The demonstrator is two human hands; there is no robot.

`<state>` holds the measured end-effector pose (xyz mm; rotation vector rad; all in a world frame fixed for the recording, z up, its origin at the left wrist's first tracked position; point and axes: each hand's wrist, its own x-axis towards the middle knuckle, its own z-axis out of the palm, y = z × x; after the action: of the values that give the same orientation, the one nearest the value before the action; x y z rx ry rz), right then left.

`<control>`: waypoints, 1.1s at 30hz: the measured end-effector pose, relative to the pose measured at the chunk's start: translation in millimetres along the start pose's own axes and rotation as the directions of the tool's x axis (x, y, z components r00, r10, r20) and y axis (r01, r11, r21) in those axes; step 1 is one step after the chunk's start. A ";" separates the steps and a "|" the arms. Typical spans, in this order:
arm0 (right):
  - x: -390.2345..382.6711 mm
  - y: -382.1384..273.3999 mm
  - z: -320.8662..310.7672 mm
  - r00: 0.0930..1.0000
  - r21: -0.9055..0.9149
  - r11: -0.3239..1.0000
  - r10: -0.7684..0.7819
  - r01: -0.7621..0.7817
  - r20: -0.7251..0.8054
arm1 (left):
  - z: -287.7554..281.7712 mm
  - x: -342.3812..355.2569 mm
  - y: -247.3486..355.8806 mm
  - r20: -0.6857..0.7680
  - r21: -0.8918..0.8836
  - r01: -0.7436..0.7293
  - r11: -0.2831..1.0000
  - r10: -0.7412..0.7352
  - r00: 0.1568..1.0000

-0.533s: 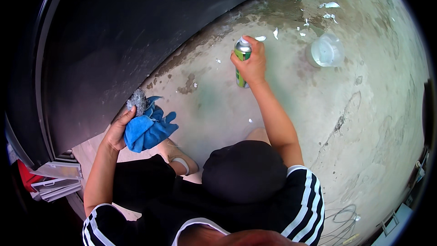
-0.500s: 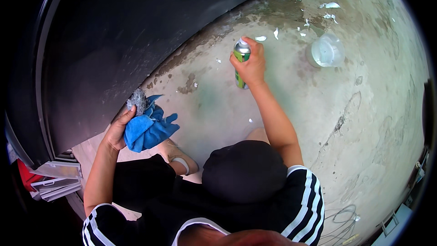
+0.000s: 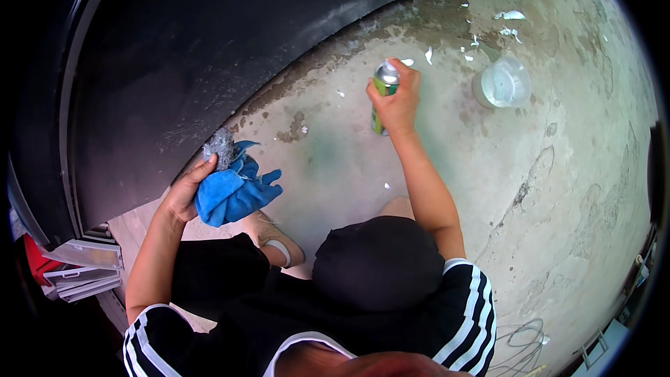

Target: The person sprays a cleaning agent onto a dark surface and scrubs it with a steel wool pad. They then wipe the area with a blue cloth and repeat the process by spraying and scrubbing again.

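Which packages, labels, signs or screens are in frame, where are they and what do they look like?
Spray can: in the right hand, held upright over the stained concrete floor; slim cylinder, green label, silver top.
Plastic container: on the floor right of the can; round, translucent white.
Stacked boxes or papers: lower left edge; flat, white and grey, something red beside them.
No signs or screens.
The left hand holds a blue cloth, not a package.

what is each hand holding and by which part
Left hand grips a bunched blue cloth with a grey scouring wad by its upper edge; right hand wraps a green spray can around its body.
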<state>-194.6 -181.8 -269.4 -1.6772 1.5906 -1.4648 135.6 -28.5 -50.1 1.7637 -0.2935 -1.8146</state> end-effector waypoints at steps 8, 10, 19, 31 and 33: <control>6.5 0.6 -17.3 0.998 -0.008 0.998 -0.064 0.063 -0.014 | 2.8 4.9 2.3 0.013 0.018 0.033 0.999 -0.033 0.999; 6.8 -7.6 -14.6 0.993 0.036 0.993 -0.115 0.114 0.022 | 3.5 5.2 3.4 0.023 0.023 0.042 0.999 -0.043 0.999; 10.7 -37.5 -12.3 0.991 0.086 0.987 -0.135 0.136 -0.012 | 19.4 2.9 13.0 0.117 0.020 0.028 0.999 -0.030 0.993; 53.6 -94.9 -38.9 0.929 0.179 0.911 -0.364 0.371 -0.072 | 21.6 11.6 17.1 0.175 0.117 0.056 0.992 -0.076 0.982; 80.9 -126.3 -39.6 0.870 0.221 0.842 -0.476 0.492 -0.126 | 26.3 7.8 18.9 0.143 0.105 0.089 0.990 -0.104 0.984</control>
<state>-184.9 -205.9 -116.5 -1.9836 0.9844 -1.8856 115.4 -54.2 -43.9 1.7388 -0.3674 -2.0371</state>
